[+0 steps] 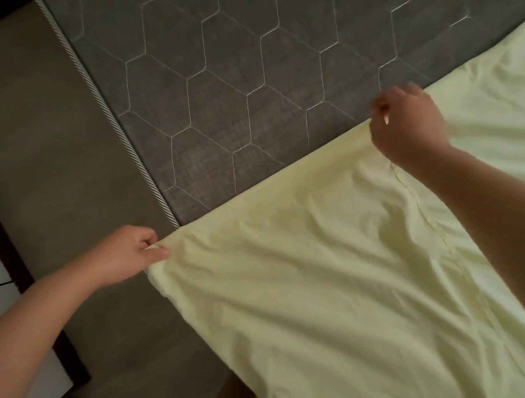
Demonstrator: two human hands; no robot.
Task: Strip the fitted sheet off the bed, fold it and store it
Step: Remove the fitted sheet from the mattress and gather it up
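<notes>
Both hands pinch the folded edge of the pale yellow cotton fitted sheet (320, 272): left hand (130, 251) closed at its corner, right hand (409, 124) closed further along, keeping it taut over the grey quilted mattress (218, 79).

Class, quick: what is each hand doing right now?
Left hand: closed, pinching the edge of the yellow sheet.
Right hand: closed, gripping the same sheet's edge over the mattress.

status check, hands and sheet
Left hand and right hand both pinching sheet edge. Sheet peeled back, mattress bare. Nothing in the way.
</notes>
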